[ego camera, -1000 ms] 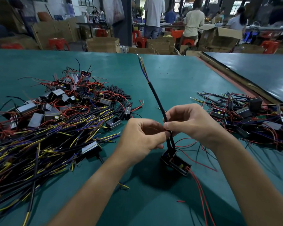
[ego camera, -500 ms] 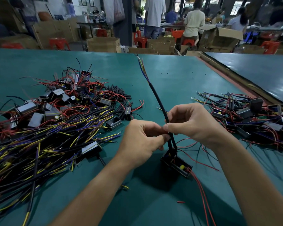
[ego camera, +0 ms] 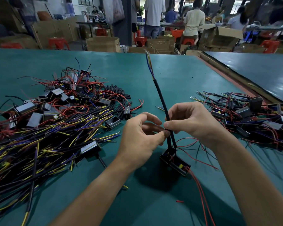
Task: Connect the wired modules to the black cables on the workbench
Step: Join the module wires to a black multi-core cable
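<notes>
A black cable (ego camera: 160, 98) stands nearly upright over the green bench, its loose yellow and blue wire ends at the top. My right hand (ego camera: 191, 119) pinches it where it meets the thin leads of a small black module (ego camera: 175, 162). That module hangs just above the bench with two red wires (ego camera: 201, 191) trailing toward me. My left hand (ego camera: 140, 137) pinches the same joint from the left with thumb and fingertips. What lies between the fingertips is hidden.
A large pile of black cables with yellow and purple ends (ego camera: 39, 144) and loose modules (ego camera: 52, 101) covers the left of the green workbench (ego camera: 178, 75). Another heap of wired modules (ego camera: 245, 115) lies at right. People and cardboard boxes stand beyond the bench.
The cable's top has swung slightly right and the module has shifted a little right and down. Both hands keep their pinch at the joint, and the left fingers have spread a little.
</notes>
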A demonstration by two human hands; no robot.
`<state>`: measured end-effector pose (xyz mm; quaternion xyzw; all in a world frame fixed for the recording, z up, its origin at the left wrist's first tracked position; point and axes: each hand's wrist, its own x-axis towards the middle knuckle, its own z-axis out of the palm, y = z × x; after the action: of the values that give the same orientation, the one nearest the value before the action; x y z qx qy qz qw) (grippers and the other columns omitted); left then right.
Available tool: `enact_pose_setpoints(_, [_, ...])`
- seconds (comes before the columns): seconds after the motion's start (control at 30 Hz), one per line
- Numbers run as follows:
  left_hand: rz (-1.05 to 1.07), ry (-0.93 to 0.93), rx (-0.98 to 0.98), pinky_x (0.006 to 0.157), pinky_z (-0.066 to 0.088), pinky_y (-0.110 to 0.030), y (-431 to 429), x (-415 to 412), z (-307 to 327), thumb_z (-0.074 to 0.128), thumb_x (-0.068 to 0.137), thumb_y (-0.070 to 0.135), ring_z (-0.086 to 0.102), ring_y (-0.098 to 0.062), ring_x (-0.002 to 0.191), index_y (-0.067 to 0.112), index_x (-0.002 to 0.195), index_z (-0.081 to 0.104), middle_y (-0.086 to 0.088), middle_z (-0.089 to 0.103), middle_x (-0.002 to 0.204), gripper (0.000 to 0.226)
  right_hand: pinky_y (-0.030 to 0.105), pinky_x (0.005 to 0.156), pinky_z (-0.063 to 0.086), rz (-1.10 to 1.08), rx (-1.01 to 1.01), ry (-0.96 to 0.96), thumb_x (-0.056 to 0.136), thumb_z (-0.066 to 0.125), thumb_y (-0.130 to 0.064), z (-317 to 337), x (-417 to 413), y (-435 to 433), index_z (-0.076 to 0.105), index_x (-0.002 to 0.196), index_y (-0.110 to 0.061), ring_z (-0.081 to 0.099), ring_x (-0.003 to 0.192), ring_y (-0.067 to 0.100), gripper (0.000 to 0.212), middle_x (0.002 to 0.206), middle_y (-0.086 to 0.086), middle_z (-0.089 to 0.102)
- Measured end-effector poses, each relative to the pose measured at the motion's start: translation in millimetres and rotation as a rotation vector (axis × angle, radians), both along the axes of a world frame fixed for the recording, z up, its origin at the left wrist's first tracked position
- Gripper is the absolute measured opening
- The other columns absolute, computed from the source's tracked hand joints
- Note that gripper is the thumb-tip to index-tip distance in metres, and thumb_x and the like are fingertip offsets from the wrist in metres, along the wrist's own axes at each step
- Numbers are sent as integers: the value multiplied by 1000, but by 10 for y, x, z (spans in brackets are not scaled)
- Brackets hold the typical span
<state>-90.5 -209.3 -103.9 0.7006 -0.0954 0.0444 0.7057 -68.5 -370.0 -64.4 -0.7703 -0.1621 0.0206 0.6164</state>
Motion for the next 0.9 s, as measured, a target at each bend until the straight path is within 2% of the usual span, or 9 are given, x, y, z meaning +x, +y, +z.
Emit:
enact_pose_setpoints(0.17, [-69,73,-6,54,53,-22,-11,4,14,81,68,-9,65,-13,53,9,76,64,-3,71,62,27,22,54,46,18,-7,23,74,76,7,-17,-5,-4,64,76,2,54,54,14,13,62,4,64])
enact_pose_setpoints(0.33, [-47,68,-41,55,52,-22,12,0,34,82,66,-10,66,-17,55,6,76,64,-10,72,65,25,25,59,51,35,23,123,70,79,0,-4,6,-37,63,69,-10,61,57,12,19,67,2,69])
enact_pose_setpoints(0.43, [-42,60,-52,55,52,-21,15,0,41,81,66,-10,66,-15,54,4,78,63,-8,72,63,26,24,57,53,41,55,192,51,85,-22,13,6,-41,63,60,-18,60,57,15,24,69,7,67])
enact_pose_setpoints(0.5, [-44,49,-52,55,51,-21,25,-4,46,82,66,-9,65,-14,53,5,77,63,-7,71,62,26,24,56,53,36,81,211,44,86,-27,8,7,-45,63,59,-19,57,56,18,29,68,10,63])
enact_pose_setpoints(0.7, [-58,65,-43,50,51,-21,25,-1,70,81,66,-11,63,-15,48,4,75,62,-7,71,61,26,21,55,50,28,91,172,44,86,-31,-4,14,-35,64,58,-19,54,54,14,29,60,2,61])
enact_pose_setpoints(0.9, [-79,67,-37,49,51,-23,28,-8,81,80,66,-11,61,-14,46,4,74,61,-4,69,59,26,22,57,49,28,67,167,46,85,-34,-19,15,-18,64,59,-19,54,55,13,28,60,2,60])
